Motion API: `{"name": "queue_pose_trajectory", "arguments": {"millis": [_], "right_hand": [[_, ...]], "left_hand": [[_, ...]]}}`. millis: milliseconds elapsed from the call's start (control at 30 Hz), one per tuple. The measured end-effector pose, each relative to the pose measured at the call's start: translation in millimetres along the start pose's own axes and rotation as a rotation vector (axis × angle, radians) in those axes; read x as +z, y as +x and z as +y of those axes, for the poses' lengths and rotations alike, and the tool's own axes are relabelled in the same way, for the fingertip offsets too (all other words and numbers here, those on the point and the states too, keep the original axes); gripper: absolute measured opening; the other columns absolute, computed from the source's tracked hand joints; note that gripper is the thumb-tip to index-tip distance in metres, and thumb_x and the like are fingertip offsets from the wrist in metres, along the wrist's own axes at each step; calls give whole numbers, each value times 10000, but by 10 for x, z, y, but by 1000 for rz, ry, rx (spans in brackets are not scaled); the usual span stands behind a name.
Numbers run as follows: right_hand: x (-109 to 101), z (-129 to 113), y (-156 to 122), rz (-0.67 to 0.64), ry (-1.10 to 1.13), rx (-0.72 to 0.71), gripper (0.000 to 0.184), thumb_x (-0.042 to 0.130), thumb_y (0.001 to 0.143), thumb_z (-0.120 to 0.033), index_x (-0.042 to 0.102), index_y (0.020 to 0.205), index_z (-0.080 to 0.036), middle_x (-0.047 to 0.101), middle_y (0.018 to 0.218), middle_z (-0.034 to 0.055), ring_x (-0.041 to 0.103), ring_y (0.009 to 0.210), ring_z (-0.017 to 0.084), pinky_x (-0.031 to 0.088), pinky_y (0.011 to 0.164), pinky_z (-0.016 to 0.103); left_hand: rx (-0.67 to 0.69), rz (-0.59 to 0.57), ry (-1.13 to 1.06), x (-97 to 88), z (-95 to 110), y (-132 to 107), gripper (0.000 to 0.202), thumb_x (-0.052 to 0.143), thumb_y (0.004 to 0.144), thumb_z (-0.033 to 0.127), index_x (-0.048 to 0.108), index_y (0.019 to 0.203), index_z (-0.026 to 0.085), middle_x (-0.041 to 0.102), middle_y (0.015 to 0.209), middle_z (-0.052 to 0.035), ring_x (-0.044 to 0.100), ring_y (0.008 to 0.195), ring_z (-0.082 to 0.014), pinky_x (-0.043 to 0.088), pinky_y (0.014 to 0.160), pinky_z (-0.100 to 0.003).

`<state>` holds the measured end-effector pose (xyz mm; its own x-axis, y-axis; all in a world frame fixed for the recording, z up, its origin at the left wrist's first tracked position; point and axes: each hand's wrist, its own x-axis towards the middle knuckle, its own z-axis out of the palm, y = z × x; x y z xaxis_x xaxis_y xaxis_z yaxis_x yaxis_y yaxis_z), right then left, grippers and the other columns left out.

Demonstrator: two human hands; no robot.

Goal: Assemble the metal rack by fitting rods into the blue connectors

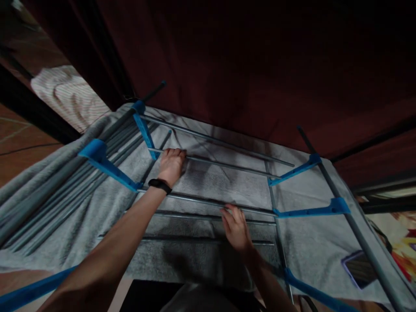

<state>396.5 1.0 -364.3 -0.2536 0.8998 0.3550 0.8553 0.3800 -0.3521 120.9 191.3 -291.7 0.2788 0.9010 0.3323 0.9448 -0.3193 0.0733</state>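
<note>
A frame of grey metal rods (pixel 211 201) and blue plastic brackets (pixel 107 167) lies on a grey cloth (pixel 201 255). My left hand (pixel 171 164), with a black band at the wrist, is closed round a thin rod (pixel 227 164) near its left end, by a blue bracket (pixel 145 132). My right hand (pixel 236 227) rests with fingers stretched out on the nearer rods, its fingertips touching one of them.
Several loose grey rods (pixel 61 195) lie bundled on the cloth at the left. A phone (pixel 359 268) lies on the cloth at lower right. A dark red curtain (pixel 260 65) hangs behind. A striped fabric (pixel 69 97) sits at upper left on a wooden floor.
</note>
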Motion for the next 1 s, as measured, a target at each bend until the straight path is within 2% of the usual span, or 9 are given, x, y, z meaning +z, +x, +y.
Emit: {"name": "queue_pose_trajectory", "arguments": {"millis": [167, 267, 433, 567, 667, 733, 867, 1000], "right_hand": [[46, 21, -28, 46, 30, 13, 320, 438, 973, -145, 603, 1235, -226, 599, 1245, 113, 561, 1157, 241, 480, 947, 426], [-29, 56, 102, 37, 24, -3, 327, 433, 978, -165, 588, 1259, -231, 588, 1261, 109, 546, 1180, 240, 465, 974, 429], [-188, 127, 697, 96, -84, -48, 381, 411, 978, -167, 528, 1338, -203, 531, 1355, 125, 478, 1260, 244, 408, 1033, 431], [-160, 221, 1282, 133, -198, -44, 421, 431, 973, -202, 487, 1390, -184, 500, 1404, 139, 443, 1281, 271, 357, 1055, 450], [-76, 319, 1574, 77, -255, -61, 411, 446, 984, -239, 491, 1388, -173, 575, 1311, 140, 493, 1201, 269, 313, 1069, 462], [-26, 381, 1682, 27, -272, -78, 371, 438, 998, -252, 527, 1351, -181, 636, 1187, 121, 533, 1111, 250, 335, 1033, 429], [34, 468, 1767, -24, -275, -104, 332, 415, 1014, -247, 576, 1302, -210, 662, 1067, 91, 558, 1018, 230, 388, 913, 360], [80, 513, 1799, -12, -251, -122, 322, 418, 1014, -240, 599, 1279, -216, 665, 1044, 82, 558, 999, 228, 390, 901, 358]], "left_hand": [[63, 96, -7, -147, 69, 139, 343, 404, 899, 82, 646, 1129, 163, 627, 966, -123, 540, 981, -286, 384, 956, -446], [88, 128, -12, -183, 72, 192, 340, 404, 905, 79, 648, 1125, 166, 628, 965, -112, 542, 969, -277, 388, 964, -441], [68, 68, -36, -95, 48, 165, 344, 404, 896, 63, 654, 1112, 157, 630, 959, -116, 541, 959, -269, 401, 951, -430], [38, 43, -43, -7, 27, 136, 361, 391, 896, 60, 648, 1121, 179, 639, 980, -102, 539, 962, -256, 405, 949, -407], [42, 21, -60, 27, 6, 130, 353, 399, 880, 53, 653, 1098, 165, 645, 1001, -107, 540, 968, -258, 405, 949, -404], [52, 13, -76, 44, -10, 120, 346, 421, 865, 53, 654, 1100, 154, 648, 1029, -117, 538, 991, -268, 402, 958, -408], [50, -1, -83, 90, -38, 102, 363, 416, 859, 46, 656, 1112, 146, 653, 1047, -127, 535, 1024, -278, 395, 982, -416], [31, -15, -105, 128, -73, 110, 358, 430, 863, 75, 655, 1129, 161, 654, 1051, -132, 545, 1019, -276, 406, 976, -432]]}}
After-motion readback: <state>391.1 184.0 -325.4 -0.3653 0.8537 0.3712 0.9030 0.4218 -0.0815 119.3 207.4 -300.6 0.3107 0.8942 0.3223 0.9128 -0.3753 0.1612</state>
